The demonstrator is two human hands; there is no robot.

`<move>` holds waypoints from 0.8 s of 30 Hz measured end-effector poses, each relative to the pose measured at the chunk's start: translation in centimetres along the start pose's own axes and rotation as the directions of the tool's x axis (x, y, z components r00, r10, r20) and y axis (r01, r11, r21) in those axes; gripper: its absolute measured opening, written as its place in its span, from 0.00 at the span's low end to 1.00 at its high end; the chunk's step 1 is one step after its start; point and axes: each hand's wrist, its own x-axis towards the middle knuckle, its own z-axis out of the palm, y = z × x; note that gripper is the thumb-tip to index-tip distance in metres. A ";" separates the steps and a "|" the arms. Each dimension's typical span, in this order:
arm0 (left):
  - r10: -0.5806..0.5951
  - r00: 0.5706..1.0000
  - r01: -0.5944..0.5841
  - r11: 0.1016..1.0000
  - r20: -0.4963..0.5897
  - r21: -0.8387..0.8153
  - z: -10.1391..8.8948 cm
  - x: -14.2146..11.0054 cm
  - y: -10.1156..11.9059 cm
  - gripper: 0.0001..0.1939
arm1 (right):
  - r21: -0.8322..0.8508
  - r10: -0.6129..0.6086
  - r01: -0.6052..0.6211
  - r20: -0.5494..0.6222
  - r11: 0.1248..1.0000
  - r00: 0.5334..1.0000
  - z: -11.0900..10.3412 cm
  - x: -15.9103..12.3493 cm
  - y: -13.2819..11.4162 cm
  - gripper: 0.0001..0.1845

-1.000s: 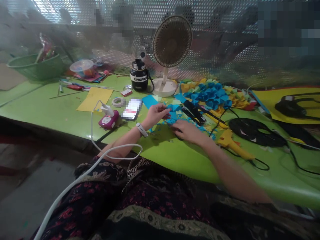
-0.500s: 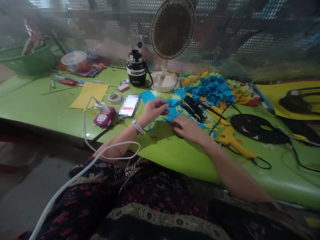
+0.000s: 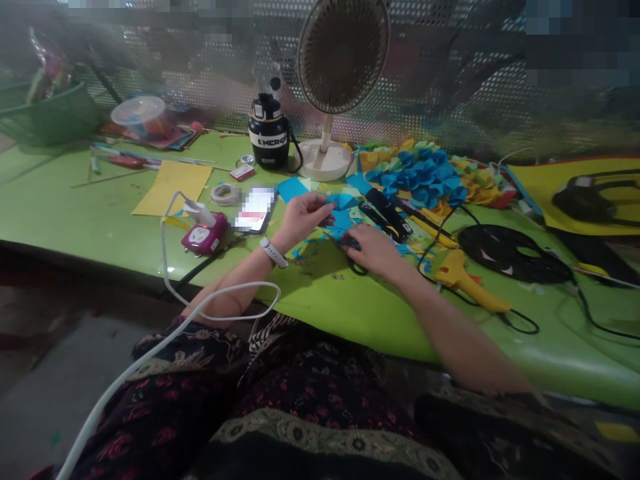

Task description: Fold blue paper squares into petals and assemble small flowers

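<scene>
My left hand (image 3: 306, 217) pinches a folded piece of blue paper (image 3: 342, 217) between its fingertips. My right hand (image 3: 375, 252) closes on black-handled scissors (image 3: 356, 260) right beside that paper, with one handle loop showing below the palm and the blades hidden. Blue paper scraps (image 3: 307, 250) lie scattered under both hands on the green tabletop (image 3: 320, 293). A blue paper square (image 3: 293, 189) lies just beyond my left hand. A black tool (image 3: 387, 213) sits close to my right fingers.
Blue and yellow paper flowers (image 3: 420, 177) are heaped behind my hands. Nearby are a yellow glue gun (image 3: 465, 283), black cables, a phone (image 3: 255, 209), a tape roll (image 3: 225, 194), a pink plug socket (image 3: 204, 233), a flask (image 3: 269, 133) and a fan (image 3: 340, 57).
My hands have drawn slightly closer together over the blue paper. The whole view has drifted a little left and up, with the table items shifting accordingly.
</scene>
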 end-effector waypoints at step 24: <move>-0.403 0.906 0.419 0.896 0.131 -0.145 1.3 -1.1 -1.3 0.10 | 0.053 -0.150 0.167 -0.230 0.985 0.962 -1.1 -1.5 0.5 0.12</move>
